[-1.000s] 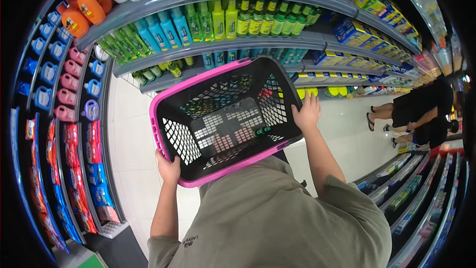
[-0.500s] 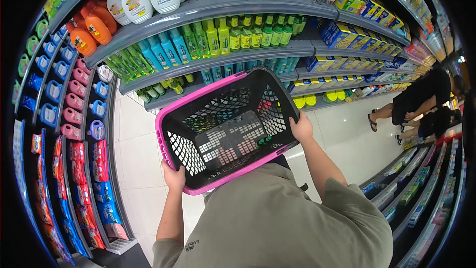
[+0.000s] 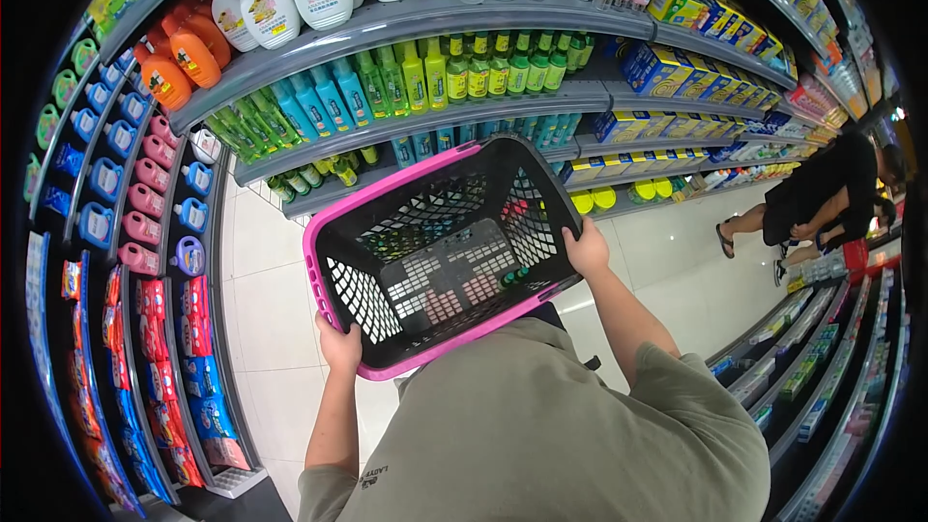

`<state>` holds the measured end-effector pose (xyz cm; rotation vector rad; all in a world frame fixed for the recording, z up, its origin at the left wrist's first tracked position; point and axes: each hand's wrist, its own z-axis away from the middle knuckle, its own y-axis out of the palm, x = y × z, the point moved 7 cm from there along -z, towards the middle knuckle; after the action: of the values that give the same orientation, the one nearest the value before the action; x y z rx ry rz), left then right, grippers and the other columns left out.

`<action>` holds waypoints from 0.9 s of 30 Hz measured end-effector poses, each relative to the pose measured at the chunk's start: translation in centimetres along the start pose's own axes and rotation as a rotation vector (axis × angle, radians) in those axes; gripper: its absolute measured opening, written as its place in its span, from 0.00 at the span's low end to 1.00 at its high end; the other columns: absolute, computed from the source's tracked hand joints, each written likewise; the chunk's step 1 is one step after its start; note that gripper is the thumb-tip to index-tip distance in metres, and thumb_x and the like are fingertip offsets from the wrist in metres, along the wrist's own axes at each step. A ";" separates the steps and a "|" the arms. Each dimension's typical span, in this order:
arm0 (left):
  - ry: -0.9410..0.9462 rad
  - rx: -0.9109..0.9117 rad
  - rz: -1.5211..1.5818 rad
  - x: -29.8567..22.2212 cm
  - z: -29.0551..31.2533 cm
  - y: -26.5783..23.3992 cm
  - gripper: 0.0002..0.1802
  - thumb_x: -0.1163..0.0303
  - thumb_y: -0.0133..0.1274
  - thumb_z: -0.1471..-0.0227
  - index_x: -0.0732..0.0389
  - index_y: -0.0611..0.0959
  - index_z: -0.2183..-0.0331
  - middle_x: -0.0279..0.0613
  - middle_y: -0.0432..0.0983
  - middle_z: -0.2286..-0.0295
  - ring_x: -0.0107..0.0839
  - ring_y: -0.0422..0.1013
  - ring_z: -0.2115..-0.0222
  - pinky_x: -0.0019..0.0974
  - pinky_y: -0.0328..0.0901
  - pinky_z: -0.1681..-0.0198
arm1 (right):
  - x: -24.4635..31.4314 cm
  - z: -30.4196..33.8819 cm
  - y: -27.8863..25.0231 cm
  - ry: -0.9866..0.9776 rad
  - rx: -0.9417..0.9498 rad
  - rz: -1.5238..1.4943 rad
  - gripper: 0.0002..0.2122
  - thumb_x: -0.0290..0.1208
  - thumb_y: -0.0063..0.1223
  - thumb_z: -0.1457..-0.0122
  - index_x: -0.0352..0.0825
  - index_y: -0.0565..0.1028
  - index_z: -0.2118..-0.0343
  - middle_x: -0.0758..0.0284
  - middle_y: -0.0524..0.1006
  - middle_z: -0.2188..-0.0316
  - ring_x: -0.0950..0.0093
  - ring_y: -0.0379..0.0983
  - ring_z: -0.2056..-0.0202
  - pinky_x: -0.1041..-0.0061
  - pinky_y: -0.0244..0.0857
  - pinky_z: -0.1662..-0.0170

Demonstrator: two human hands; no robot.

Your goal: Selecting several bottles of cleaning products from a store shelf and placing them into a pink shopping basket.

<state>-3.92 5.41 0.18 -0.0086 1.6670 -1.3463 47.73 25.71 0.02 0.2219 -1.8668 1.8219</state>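
A: Where is the pink-and-black shopping basket [image 3: 387, 181], and how is it held?

B: It is in front of the person's olive T-shirt [image 3: 570, 416], at about 11 o'clock from the chest, with its open top toward the camera. The left hand [image 3: 338, 343] is at the basket's 8 o'clock, on the pink end, and the right hand [image 3: 587, 249] is at 3 o'clock, on the black end. The fingers of both are closed on the rim; their tips are mostly hidden.

A: What would make this hold a good one?

B: Probably both hands should share the weight equally. In the view the rim slants upward to the right, so a more level rim seems safer. It also seems wise to leave some gap between the basket's far corner, at 1 o'clock, and the grey shelves [image 3: 406, 27].

A: Does anything lie inside?

B: Small green shapes [image 3: 515, 275] appear between 3 and 4 o'clock, but whether they are inside or behind the holes, one cannot tell.

A: And the room?

B: Below is a floor [image 3: 275, 319] of pale, shiny tiles. From the middle of the view, blue jugs [image 3: 98, 222] and pink jugs [image 3: 143, 227] stand at 9 o'clock, and at 3 o'clock there is a person in dark clothes [image 3: 836, 184].
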 end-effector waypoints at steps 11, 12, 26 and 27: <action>0.002 0.013 -0.025 0.4 -0.1 0.3 0.38 0.70 0.55 0.59 0.68 0.59 0.47 0.60 0.76 0.65 0.56 0.74 0.64 0.48 0.67 0.58 | 0.0 0.0 -0.1 -0.002 -0.007 -0.001 0.24 0.45 0.53 0.45 0.32 0.69 0.52 0.50 0.77 0.63 0.52 0.74 0.60 0.58 0.68 0.57; -0.003 0.012 -0.026 0.3 -0.1 0.2 0.37 0.70 0.55 0.59 0.68 0.59 0.47 0.60 0.76 0.65 0.56 0.74 0.64 0.48 0.67 0.59 | 0.0 0.0 -0.1 -0.002 -0.008 -0.001 0.24 0.45 0.53 0.45 0.32 0.69 0.52 0.50 0.77 0.63 0.52 0.74 0.60 0.58 0.68 0.57; -0.003 0.019 0.000 0.1 -0.1 0.1 0.38 0.69 0.56 0.59 0.67 0.60 0.47 0.63 0.76 0.65 0.58 0.73 0.62 0.48 0.66 0.57 | 0.2 0.1 -0.4 -0.013 -0.025 -0.016 0.23 0.44 0.54 0.45 0.31 0.70 0.53 0.49 0.77 0.63 0.52 0.74 0.60 0.58 0.67 0.57; -0.006 0.015 -0.005 0.2 -0.1 0.1 0.39 0.69 0.56 0.59 0.67 0.59 0.46 0.63 0.76 0.65 0.58 0.73 0.62 0.48 0.66 0.57 | 0.4 0.2 -0.5 -0.013 -0.022 -0.016 0.23 0.44 0.54 0.45 0.31 0.70 0.53 0.49 0.77 0.63 0.52 0.74 0.60 0.58 0.67 0.57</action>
<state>-4.06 5.42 -0.07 -0.0078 1.6528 -1.3616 47.57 25.60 0.64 0.2401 -1.8877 1.7925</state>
